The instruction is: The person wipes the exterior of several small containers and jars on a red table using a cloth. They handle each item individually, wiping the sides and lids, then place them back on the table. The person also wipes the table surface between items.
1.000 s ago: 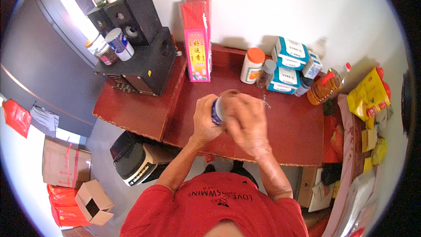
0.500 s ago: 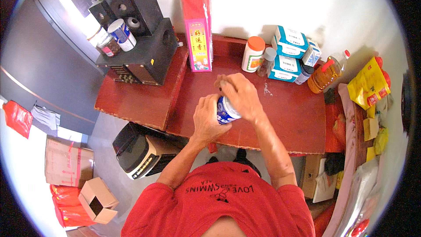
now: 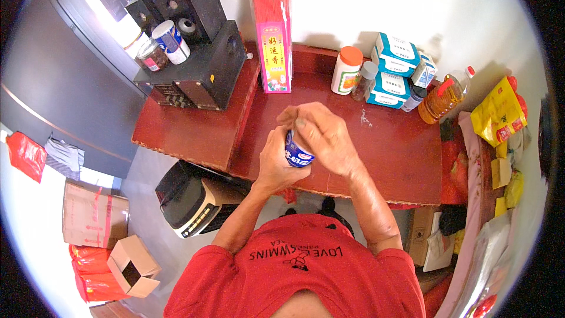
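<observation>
Held above the front part of the red table is a small blue can with white lettering. My left hand is wrapped round its side, thumb across the near face. Over its top lies my right hand, fingers bent and pressed against the upper end. That hand hides the can's top, so I cannot see whether a lid is on it.
Behind my hands stand a pink incense packet, an orange-capped white bottle, blue-white boxes and an oil bottle. Black speakers with cans and a jar fill the left. An open carton sits on the floor.
My right hand has closed further over the can's top, covering the pale rim that showed before. The can has turned and shows more of its front. The whole view has shifted slightly.
</observation>
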A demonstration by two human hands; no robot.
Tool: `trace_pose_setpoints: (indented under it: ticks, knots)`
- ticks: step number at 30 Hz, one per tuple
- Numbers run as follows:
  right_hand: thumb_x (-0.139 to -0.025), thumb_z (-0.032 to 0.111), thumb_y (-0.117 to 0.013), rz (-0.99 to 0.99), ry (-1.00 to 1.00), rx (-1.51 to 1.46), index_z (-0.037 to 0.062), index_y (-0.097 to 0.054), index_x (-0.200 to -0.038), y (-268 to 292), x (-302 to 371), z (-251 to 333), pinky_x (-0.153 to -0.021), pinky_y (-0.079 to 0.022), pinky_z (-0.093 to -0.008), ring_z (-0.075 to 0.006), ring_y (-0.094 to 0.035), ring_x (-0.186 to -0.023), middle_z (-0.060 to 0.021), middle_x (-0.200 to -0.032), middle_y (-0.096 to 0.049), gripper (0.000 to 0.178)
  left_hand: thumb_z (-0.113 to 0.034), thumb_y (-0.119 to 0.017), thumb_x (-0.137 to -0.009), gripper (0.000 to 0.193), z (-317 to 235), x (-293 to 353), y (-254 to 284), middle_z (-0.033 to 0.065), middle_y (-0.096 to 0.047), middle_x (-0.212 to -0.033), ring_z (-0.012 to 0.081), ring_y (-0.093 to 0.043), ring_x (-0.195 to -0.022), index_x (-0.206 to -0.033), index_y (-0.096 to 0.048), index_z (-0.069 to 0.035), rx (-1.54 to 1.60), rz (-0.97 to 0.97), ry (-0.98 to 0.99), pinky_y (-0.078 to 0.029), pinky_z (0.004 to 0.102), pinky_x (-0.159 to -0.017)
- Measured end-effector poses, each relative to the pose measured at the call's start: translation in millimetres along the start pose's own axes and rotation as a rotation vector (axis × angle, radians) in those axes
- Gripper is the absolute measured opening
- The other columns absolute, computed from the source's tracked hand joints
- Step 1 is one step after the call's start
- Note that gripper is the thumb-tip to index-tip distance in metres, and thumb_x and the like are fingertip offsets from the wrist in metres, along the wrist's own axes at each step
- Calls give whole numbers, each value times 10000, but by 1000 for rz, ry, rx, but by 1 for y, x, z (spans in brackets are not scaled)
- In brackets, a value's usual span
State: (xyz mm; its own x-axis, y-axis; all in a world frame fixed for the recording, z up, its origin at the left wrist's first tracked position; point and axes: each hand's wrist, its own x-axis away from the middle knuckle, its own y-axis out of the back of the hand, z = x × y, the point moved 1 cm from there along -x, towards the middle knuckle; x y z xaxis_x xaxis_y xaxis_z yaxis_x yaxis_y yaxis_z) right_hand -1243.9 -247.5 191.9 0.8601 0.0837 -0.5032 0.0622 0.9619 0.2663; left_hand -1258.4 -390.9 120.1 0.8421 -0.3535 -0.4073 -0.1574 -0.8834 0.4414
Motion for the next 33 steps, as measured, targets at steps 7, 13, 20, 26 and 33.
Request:
trace_pose_setpoints:
  ticks: [7,13,20,26,33]
  knots:
    - [-987,247,-436,-376,-273,-641,-61,-486,-1256,-18,-2,-10,-934,-431,-310,-180,-571,-1020,-123,-1141,-604,413,-14,-786,-593,753,-17,-16,14,65,-569,-1121,148,-566,-1001,-1258,-434,-42,677,113,182,-477,319,-868]
    - [-902,209,-532,-333,137,71,29,-472,-1275,-40,35,-15,-1037,-358,-435,-404,-398,-1258,-239,-1350,-358,418,-40,-615,-684,651,6,-17,17,62,-568,-1136,144,-569,-995,-1305,-417,-33,886,7,300,-480,280,-857]
    - [-781,105,-644,-348,349,490,45,-589,-1167,-70,71,-15,-1040,-334,-492,-422,-432,-1209,-216,-1250,-479,394,-302,-571,-898,555,40,-15,6,127,-567,-1146,208,-604,-991,-1318,-368,-2,1229,-89,420,-505,338,-874]
    - [-998,326,-388,-360,-378,-506,-48,-356,-1362,-33,37,-14,-1078,-306,-371,-246,-412,-1276,-180,-1375,-429,523,-159,-582,-810,544,13,-15,-3,113,-577,-1155,197,-603,-996,-1298,-414,12,1190,-246,160,-494,337,-896]
    - [-978,340,-471,-541,-578,-1328,63,-427,-1320,-52,58,-32,-1061,-350,-391,-209,-449,-1232,-72,-1311,-488,442,-262,-650,-749,619,19,-11,-7,103,-584,-1104,173,-579,-987,-1245,-453,52,867,-348,40,-472,317,-881]
